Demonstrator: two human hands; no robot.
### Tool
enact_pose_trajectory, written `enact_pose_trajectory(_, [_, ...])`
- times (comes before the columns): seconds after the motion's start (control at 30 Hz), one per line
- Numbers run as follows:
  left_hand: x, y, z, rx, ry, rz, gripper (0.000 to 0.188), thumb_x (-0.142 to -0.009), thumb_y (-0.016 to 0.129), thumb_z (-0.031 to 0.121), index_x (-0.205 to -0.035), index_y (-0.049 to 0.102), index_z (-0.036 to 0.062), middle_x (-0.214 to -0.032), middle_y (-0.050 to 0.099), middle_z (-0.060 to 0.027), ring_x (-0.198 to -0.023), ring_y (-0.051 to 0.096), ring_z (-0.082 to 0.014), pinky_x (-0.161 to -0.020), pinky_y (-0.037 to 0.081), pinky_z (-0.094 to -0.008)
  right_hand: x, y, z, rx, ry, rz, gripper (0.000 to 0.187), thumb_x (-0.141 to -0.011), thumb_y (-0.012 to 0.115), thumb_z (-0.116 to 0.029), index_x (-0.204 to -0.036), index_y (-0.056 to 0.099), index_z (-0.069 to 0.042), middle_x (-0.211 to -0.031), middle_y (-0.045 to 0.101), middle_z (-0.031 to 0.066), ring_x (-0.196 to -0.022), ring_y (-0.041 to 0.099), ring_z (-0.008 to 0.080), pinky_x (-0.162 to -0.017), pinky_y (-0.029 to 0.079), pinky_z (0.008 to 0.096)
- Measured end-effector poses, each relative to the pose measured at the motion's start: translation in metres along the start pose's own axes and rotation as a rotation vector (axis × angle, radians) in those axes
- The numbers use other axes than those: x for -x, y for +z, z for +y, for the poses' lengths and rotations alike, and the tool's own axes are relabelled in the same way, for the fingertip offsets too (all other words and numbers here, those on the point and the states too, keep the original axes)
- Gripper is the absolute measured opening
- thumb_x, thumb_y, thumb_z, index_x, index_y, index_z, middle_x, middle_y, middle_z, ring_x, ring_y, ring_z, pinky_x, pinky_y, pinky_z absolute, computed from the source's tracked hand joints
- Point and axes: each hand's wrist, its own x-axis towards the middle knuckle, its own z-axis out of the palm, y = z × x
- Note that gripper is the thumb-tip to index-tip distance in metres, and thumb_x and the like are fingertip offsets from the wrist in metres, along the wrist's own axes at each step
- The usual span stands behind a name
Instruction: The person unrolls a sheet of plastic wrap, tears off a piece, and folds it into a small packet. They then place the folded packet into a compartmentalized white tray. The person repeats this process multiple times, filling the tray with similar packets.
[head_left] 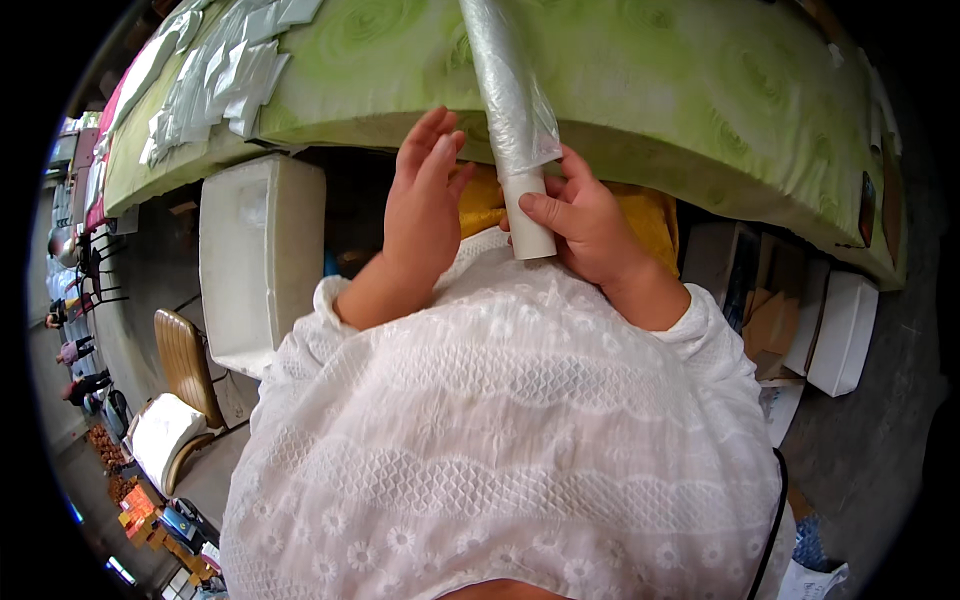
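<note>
My right hand (585, 220) grips the near end of a white tube (530, 215), its thumb lying across the front. Clear plastic film (510, 90) is wrapped around the tube and runs away from me over the table. The film's loose edge hangs just short of the bare tube end. To the left, my left hand (425, 190) is raised beside the roll, apart from it, with its fingers extended and nothing in it. The far end of the roll runs out of the top of the picture.
A table with a green patterned cover (370, 90) spans the front. Flat clear plastic pieces (225, 75) lie at its left. Below stand a white foam box (260, 260), a brown chair (185, 365) at left, and a white box (843, 335) with cardboard at right.
</note>
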Motion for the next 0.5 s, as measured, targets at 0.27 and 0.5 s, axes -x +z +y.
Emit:
enact_pose_trajectory(0.27, [-0.023, 0.010, -0.030, 0.216, -0.351, -0.230, 0.032, -0.100, 0.056, 0.028, -0.119, 0.051, 0.0019, -0.108, 0.061, -0.0130, -0.097, 0.062, -0.0228, -0.086, 0.053, -0.0389, -0.005, 0.002, 0.006, 0.276, -0.077, 0.160, 0.051, -0.091, 0.071, -0.021, -0.127, 0.043, 0.001, -0.110, 0.059, 0.0103, -0.097, 0.058, 0.0166, -0.085, 0.050, 0.0309])
enact_pose_trajectory(0.5, [-0.013, 0.025, -0.023, 0.024, -0.273, -0.124, 0.042, -0.096, 0.064, 0.018, -0.127, 0.040, 0.0037, -0.114, 0.058, -0.0113, -0.103, 0.061, -0.0238, -0.086, 0.054, -0.0411, -0.015, 0.011, -0.008, 0.066, -0.020, 0.229, 0.038, -0.093, 0.067, -0.037, -0.101, 0.055, -0.001, -0.093, 0.058, 0.0053, -0.084, 0.054, 0.0118, -0.072, 0.048, 0.0263])
